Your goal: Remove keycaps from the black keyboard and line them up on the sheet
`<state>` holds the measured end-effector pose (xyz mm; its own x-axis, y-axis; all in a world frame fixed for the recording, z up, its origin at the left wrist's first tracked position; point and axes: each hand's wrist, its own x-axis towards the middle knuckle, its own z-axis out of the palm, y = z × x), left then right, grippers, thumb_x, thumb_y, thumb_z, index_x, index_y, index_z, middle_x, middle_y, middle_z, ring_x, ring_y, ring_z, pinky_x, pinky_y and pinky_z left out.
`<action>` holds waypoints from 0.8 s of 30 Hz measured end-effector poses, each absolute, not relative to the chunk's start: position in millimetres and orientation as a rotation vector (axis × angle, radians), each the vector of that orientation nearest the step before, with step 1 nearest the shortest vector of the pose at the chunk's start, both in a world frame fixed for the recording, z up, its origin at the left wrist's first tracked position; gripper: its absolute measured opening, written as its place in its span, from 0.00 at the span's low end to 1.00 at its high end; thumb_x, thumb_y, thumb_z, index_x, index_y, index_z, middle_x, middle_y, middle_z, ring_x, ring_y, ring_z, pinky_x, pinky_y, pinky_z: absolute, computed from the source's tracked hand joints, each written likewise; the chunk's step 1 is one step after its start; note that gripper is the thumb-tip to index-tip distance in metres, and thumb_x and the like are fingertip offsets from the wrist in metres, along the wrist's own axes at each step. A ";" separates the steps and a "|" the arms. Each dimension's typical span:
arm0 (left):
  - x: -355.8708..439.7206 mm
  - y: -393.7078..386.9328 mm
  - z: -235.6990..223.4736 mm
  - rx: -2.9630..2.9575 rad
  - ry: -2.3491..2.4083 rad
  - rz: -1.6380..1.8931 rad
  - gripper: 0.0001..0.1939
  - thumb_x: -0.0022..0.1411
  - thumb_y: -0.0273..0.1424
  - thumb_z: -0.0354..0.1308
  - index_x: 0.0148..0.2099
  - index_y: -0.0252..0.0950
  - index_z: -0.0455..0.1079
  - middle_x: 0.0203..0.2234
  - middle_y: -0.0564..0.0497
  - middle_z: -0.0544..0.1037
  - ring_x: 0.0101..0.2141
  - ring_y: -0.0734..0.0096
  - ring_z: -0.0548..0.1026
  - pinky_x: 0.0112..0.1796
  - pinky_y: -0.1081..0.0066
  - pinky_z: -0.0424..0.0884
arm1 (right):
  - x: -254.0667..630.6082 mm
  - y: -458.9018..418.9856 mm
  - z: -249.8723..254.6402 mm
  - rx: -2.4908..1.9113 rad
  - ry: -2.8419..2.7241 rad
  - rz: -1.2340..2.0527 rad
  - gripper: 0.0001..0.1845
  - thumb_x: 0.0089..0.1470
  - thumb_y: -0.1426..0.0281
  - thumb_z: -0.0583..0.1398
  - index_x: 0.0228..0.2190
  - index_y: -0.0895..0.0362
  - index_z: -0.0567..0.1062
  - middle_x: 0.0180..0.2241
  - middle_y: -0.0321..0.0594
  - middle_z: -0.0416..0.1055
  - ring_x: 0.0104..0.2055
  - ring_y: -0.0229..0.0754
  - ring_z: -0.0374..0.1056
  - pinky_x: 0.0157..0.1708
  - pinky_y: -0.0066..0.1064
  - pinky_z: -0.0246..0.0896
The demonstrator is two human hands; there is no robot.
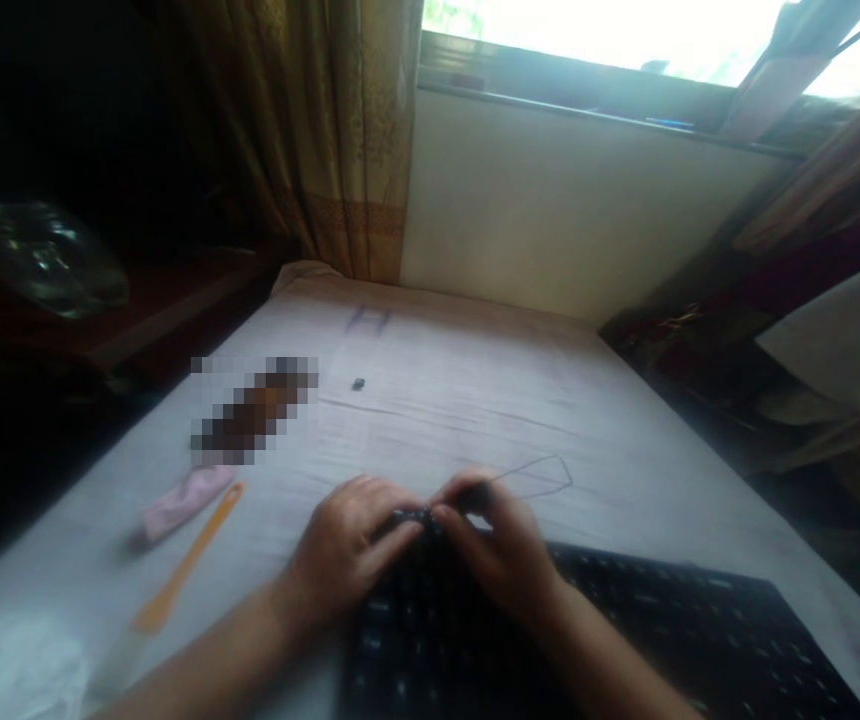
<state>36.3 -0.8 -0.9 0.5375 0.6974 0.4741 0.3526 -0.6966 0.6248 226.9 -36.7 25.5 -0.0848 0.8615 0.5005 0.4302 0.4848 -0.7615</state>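
"So, where do you have the keyboard [662, 610]?"

"I have it on the pale sheet [475, 400], across the lower middle and out to the right, with both my hands at its far edge, towards its left end."

"What is your right hand [509, 545] doing?"

"I've got it curled round the dark grip of a wire-loop tool [481, 496]. The thin loop sticks out to the right, above the sheet. My thumb and fingertips reach in to the keys."

"And the left hand [347, 540]?"

"I have its thumb and fingers bent close together at a dark bit by the keys, almost meeting the right fingertips. It's too blurred for me to tell whether I'm pinching anything."

"Anything else lying about?"

"Well ahead of my hands I see a small dark piece [358, 384] on the sheet. To the left lies a brush [190, 560] with an orange handle, its pale end towards me, and near the handle's far end a pink cloth [188, 502]. Just beyond that, something is hidden by a pixelated patch [254, 410]."

"And past the sheet?"

"I see a patterned curtain [355, 130], and a bright window [587, 40] above the wall."
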 end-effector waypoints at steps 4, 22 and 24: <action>34.0 1.9 -2.3 2.261 0.956 1.045 0.05 0.62 0.29 0.58 0.41 0.40 0.74 0.32 0.53 0.80 0.35 0.70 0.77 0.39 0.69 0.72 | 228.1 -34.6 21.9 -1.186 -1.656 0.542 0.02 0.55 0.73 0.59 0.33 0.55 0.69 0.26 0.35 0.75 0.28 0.37 0.73 0.30 0.26 0.70; 28.2 6.7 -7.9 2.030 0.976 1.082 0.06 0.60 0.29 0.59 0.39 0.42 0.76 0.32 0.52 0.81 0.36 0.67 0.79 0.39 0.69 0.75 | 221.6 -20.2 24.8 -1.335 -2.009 0.438 0.05 0.50 0.75 0.61 0.29 0.54 0.77 0.25 0.37 0.75 0.27 0.39 0.70 0.28 0.27 0.61; 28.7 6.9 -6.3 2.004 0.987 1.106 0.05 0.60 0.29 0.60 0.38 0.42 0.77 0.31 0.52 0.82 0.35 0.67 0.79 0.39 0.69 0.75 | 220.5 -15.6 23.8 -1.346 -2.037 0.425 0.05 0.49 0.76 0.62 0.28 0.54 0.77 0.25 0.36 0.75 0.27 0.39 0.71 0.27 0.27 0.61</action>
<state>28.7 6.9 -6.3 0.3645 0.8401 0.4018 0.3035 -0.5151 0.8016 220.5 -15.6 23.8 -0.2606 0.9037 0.3398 0.6925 0.4202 -0.5864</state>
